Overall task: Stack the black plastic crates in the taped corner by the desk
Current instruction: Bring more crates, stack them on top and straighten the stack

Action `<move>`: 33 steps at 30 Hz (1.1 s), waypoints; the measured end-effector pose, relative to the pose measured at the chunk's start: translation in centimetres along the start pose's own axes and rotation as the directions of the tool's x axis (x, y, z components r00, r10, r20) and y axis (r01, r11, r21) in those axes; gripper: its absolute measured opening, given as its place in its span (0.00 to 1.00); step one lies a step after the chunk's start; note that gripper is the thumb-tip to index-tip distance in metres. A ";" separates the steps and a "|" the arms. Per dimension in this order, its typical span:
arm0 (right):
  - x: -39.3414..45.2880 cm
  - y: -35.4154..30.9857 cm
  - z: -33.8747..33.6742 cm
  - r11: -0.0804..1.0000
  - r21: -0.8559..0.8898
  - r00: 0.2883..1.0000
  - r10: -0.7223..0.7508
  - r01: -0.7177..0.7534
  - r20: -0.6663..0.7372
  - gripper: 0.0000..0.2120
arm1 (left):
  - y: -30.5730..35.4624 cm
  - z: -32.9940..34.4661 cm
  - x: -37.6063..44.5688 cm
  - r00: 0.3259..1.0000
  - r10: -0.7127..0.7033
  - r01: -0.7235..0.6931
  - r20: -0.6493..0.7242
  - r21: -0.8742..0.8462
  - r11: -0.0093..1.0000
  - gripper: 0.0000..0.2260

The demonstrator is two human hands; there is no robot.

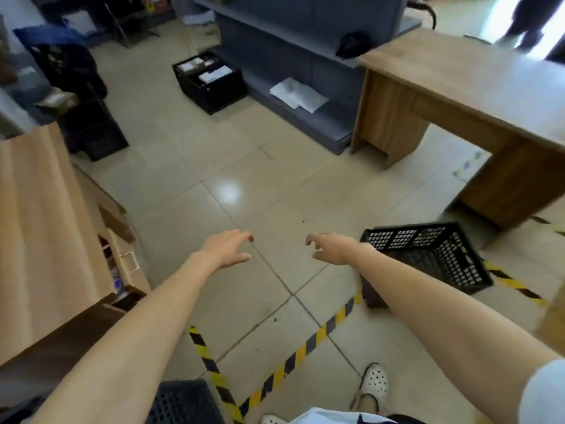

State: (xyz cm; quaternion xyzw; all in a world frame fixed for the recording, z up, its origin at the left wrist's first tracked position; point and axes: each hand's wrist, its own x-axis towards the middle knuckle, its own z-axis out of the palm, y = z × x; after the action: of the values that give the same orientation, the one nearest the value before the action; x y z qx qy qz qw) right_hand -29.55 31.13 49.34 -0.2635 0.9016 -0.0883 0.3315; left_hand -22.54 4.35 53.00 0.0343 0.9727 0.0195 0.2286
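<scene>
An empty black plastic crate [434, 255] sits on the floor at the right, straddling the yellow-and-black tape [308, 347] near a wooden desk [477, 96]. Another black crate [211, 81], filled with boxes and papers, stands farther off by the grey shelving. A black crate's edge [183, 402] shows at the bottom, inside the taped corner. My left hand [227, 247] and my right hand [331, 247] are stretched out over the bare tiles, fingers apart, holding nothing. My right forearm crosses the near corner of the empty crate.
A wooden desk with open drawers [46, 228] fills the left side. Grey shelving [290, 56] runs along the back, with dark crates stacked at the far left [88, 123]. My shoe [374, 390] stands just outside the tape. A person's legs [532, 22] show at top right.
</scene>
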 end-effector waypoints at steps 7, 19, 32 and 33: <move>-7.8 19.9 -2.0 0.961 0.107 0.967 0.256 -0.256 0.011 0.20 | 18.8 -3.3 9.9 0.972 0.235 -0.235 0.012 0.108 0.966 0.23; -13.2 37.7 -1.3 0.817 0.370 0.886 0.462 -0.443 0.042 0.17 | 35.7 -4.6 22.6 0.893 0.427 -0.449 0.140 0.218 0.867 0.20; -5.2 47.9 -8.9 0.737 0.475 0.852 0.520 -0.481 0.057 0.15 | 39.3 -8.8 40.1 0.854 0.438 -0.504 0.280 0.236 0.831 0.19; -4.4 48.5 -9.9 0.728 0.516 0.855 0.518 -0.453 0.019 0.15 | 39.7 -9.5 41.7 0.856 0.430 -0.500 0.287 0.248 0.829 0.19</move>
State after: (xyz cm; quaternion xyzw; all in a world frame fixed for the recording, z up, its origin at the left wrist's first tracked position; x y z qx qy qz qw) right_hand -53.28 74.29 43.12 0.0836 0.9030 -0.2463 0.3419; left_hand -61.76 46.85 45.13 0.3093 0.8936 -0.0841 0.3141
